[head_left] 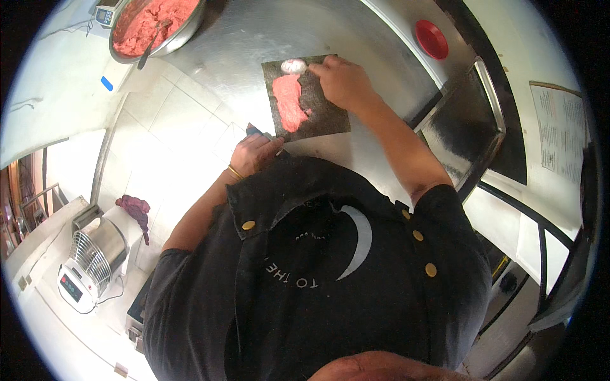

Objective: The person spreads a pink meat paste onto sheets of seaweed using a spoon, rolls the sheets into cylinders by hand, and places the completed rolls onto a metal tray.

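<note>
A dark, rough-textured square sheet, resembling nori (330, 119), lies on the steel table. Down its left half runs a thick strip of pink paste (290, 101). My right hand (343, 81) grips a metal spoon (293, 66), whose bowl rests near the sheet's far edge, just beyond the paste. My left hand (256, 151) is closed beside the sheet's near left corner, fingertips against that corner. A small dark-blue pointed piece (253, 129) shows by its fingers. Whether the hand pinches the sheet or something else is hidden.
At the far left stands a steel bowl (186, 42) of pink paste with a spoon (152, 46) in it, near a small scale (105, 16). A red dish (432, 39) sits far right. A mixer with a wire guard (89, 257) and a purple cloth (135, 209) are at left.
</note>
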### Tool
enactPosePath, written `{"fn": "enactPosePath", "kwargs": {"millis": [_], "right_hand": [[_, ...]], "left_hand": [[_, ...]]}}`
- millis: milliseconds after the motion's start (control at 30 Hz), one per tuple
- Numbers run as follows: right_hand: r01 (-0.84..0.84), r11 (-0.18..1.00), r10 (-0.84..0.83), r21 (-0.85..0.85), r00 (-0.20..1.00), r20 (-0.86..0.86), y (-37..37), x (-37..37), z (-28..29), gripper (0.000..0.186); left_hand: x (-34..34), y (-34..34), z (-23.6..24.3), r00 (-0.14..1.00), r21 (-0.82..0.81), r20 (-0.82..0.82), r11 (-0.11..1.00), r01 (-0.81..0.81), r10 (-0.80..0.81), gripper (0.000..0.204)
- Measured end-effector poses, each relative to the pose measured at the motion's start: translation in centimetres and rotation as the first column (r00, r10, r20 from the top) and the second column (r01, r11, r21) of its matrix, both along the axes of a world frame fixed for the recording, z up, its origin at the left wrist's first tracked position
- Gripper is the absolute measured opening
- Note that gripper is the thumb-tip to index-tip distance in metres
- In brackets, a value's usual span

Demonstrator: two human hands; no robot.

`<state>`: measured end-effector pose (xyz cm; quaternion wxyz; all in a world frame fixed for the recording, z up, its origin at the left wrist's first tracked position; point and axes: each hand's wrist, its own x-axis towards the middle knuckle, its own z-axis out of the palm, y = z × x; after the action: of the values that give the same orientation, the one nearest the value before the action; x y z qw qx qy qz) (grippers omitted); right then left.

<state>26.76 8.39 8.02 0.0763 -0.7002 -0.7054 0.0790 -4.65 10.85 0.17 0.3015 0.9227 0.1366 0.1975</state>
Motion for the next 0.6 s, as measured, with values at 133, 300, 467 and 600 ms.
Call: {"fn": "enactPosePath", "kwargs": {"millis": [133, 300, 467, 600], "right_hand": [[0.017, 0.996, -0.027, -0.091, 0.994, -0.104, -0.1, 0.2, 3.5, 0.027], [-0.075, 0.973, 0.055, -0.218, 0.994, -0.096, -1.3, -0.2, 3.2, 0.024], [-0.061, 0.941, 0.057, -0.332, 0.998, -0.021, -1.8, -1.4, 2.4, 0.024], [-0.107, 0.942, 0.065, -0.318, 0.988, -0.142, -5.1, -2.5, 2.4, 0.024]], "left_hand": [[-0.4, 3.2, 0.1, 0.995, -0.024, 0.087, 0.999, -0.049, 0.051, 0.029], [7.9, 12.0, 7.8, 0.998, -0.097, -0.024, 0.993, -0.063, 0.061, 0.034], [16.6, 15.7, 5.6, 0.824, -0.139, -0.507, 0.967, 0.211, -0.253, 0.037], [18.1, 16.6, 3.1, 0.795, 0.005, -0.536, 0.941, 0.339, -0.284, 0.036]]}}
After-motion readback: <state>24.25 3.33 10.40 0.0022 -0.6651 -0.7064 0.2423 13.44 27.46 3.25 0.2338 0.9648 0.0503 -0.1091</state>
